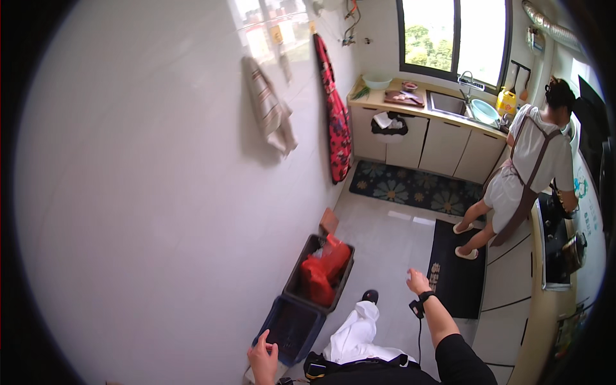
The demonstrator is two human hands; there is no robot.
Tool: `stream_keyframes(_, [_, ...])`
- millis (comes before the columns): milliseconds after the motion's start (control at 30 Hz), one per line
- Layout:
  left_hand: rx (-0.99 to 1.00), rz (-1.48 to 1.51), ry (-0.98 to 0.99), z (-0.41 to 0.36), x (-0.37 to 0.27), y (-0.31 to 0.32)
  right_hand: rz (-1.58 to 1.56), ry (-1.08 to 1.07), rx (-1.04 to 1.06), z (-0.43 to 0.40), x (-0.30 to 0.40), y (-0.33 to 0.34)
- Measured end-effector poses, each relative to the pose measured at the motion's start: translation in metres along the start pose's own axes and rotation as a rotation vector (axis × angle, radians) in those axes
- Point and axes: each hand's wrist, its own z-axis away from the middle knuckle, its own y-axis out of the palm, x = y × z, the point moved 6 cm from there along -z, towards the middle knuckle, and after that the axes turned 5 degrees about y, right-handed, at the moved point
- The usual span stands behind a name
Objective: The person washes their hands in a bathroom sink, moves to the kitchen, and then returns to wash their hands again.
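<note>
My left hand (263, 358) is low in the view, over the near side of a dark blue plastic crate (312, 321); nothing shows in it, and its thumb and fingers are apart. Beyond that crate stands a dark grey crate (289, 284) with red plastic bags (323, 275) inside. My right hand (418, 281) hangs over the tiled floor beside the black mat (455, 293). It appears empty, with loosely bent fingers, and a black strap with a cabled device is on its wrist.
A person (529, 154) in an apron stands at the right by the gas stove (553, 240). A counter with a sink (447, 103) and cutting board (404, 98) runs below the window. A flowered mat (409, 187) lies before it. A towel (269, 106) and red apron (334, 110) hang on the left wall.
</note>
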Motion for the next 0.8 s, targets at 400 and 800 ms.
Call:
stream_keyframes(400, [0.378,0.089,0.165,-0.317,-0.25,0.161,-0.016,0.71,0.118,-0.094,-0.312,-0.059])
stream_keyframes(800, [0.212,0.077,0.163,-0.502,-0.421,0.321,-0.312,0.314,-0.043,-0.504,-0.29,-0.201])
